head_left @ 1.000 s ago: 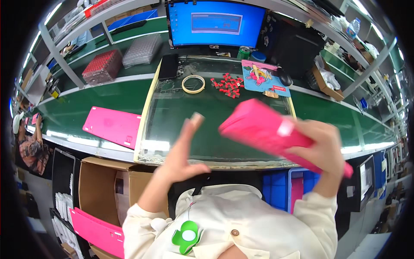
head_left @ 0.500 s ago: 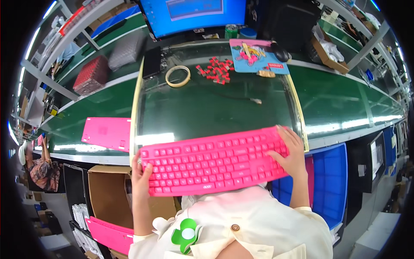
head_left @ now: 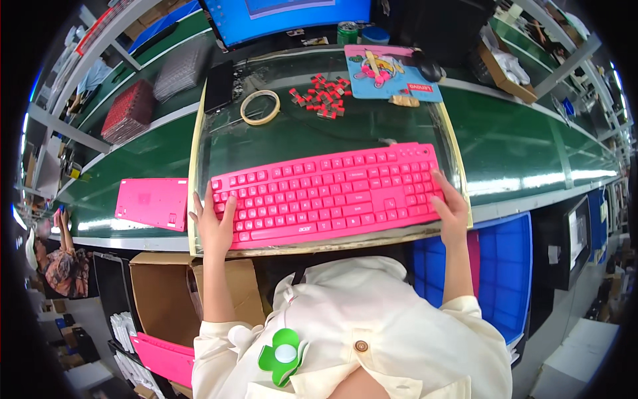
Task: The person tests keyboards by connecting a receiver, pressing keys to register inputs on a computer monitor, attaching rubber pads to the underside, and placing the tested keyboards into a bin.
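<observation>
The pink keyboard lies flat, keys up, on the tabletop, below the tape roll. The left hand and right hand grasp its ends. Placement appears complete; release remains, though finger contact is partly hidden.

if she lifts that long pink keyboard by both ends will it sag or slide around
The long pink plastic keyboard probably stays stiff: it lies flat and straight. It likely slides easily on the glossy glass mat. With left hand and right hand at opposite ends, tipping seems unlikely.
</observation>
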`<state>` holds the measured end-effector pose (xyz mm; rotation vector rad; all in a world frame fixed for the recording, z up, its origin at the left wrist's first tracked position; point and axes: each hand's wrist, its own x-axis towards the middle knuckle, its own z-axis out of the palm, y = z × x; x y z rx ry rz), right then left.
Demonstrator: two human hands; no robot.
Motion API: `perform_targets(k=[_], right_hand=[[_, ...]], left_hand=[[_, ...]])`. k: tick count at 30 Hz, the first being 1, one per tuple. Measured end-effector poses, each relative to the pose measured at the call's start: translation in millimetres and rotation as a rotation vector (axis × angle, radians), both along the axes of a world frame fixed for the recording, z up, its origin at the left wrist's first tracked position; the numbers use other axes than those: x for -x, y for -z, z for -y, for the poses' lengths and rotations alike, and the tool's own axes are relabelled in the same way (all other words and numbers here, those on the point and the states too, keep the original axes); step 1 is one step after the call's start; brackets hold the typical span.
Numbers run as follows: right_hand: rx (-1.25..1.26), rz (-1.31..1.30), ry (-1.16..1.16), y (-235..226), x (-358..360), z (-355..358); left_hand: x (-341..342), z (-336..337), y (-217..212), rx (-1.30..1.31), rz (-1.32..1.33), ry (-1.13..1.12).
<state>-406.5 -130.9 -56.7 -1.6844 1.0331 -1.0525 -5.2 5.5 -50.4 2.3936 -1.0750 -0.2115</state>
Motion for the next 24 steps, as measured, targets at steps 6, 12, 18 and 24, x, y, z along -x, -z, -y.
perform_targets(k=[6,12,18,24], right_hand=[[-0.003,0.092,0.031,-30,-14,-19],[0.087,-0.371,0.109,-31,-29,-9],[0.392,-0.265,0.217,1,-27,10],[0.315,-0.100,0.284,0,-25,5]], left_hand=[[-3,0,-8,-0.052,-0.081,-0.015],[-18,4,-16,-0.046,-0.075,0.050],[-29,9,-16,0.070,-0.044,0.048],[-34,20,-14,0.034,0.063,0.070]])
